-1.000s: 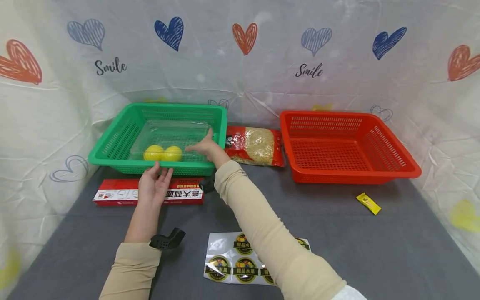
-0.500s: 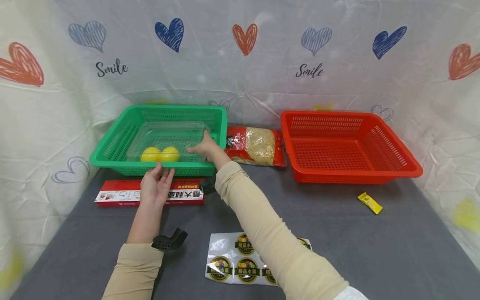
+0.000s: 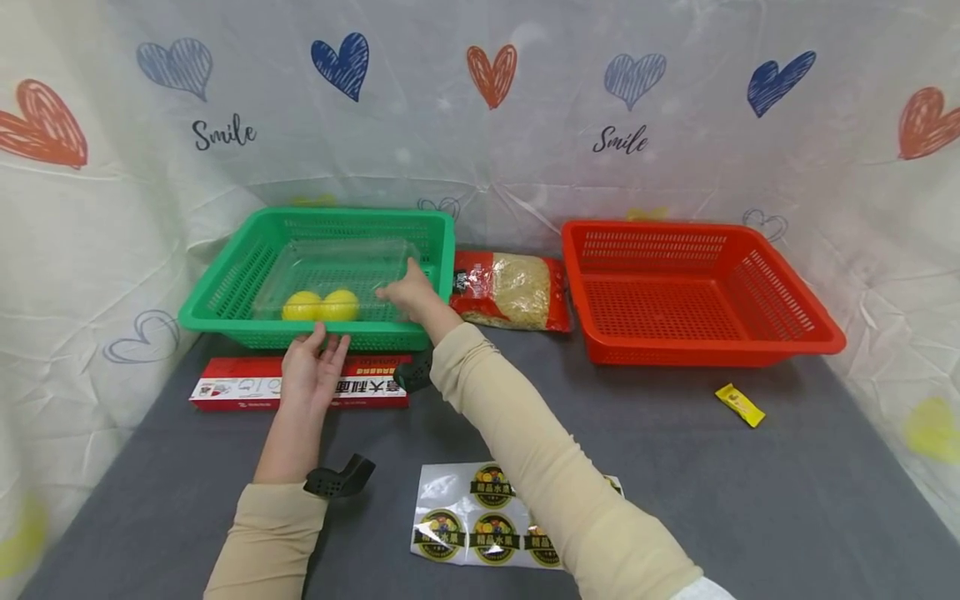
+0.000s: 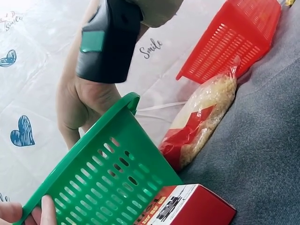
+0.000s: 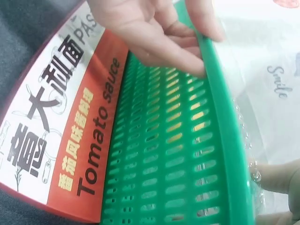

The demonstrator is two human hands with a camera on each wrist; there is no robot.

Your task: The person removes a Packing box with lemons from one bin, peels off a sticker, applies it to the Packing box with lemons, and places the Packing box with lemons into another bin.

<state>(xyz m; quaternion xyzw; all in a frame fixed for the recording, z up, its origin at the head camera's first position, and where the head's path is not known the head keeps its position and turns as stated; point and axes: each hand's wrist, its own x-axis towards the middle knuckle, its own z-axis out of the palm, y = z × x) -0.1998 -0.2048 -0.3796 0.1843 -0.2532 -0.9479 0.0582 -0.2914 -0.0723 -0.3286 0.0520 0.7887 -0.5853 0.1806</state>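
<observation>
My left hand (image 3: 309, 371) grips the front rim of the green basket (image 3: 240, 327). In the right wrist view its thumb (image 5: 206, 21) lies over the rim and its fingers curl beneath. Inside the basket lies a clear plastic box (image 3: 348, 260). Two round yellow fruits (image 3: 340, 305) show through the box near the front wall. My right hand (image 3: 412, 296) reaches over the basket's right side and holds the right end of the box, thumb and fingers spread apart. In the left wrist view, the green rim partly hides that hand's fingers.
A red pasta box (image 3: 240, 390) lies before the green basket. A red-ended noodle bag (image 3: 517, 292) sits between it and a red basket (image 3: 720, 346). A yellow packet (image 3: 740, 406) lies front right. A label sheet (image 3: 442, 500) lies partly under my right forearm.
The clear box and yellow fruits have shifted slightly left within the green basket, and my right hand has gone with them. My left hand stays on the front rim.
</observation>
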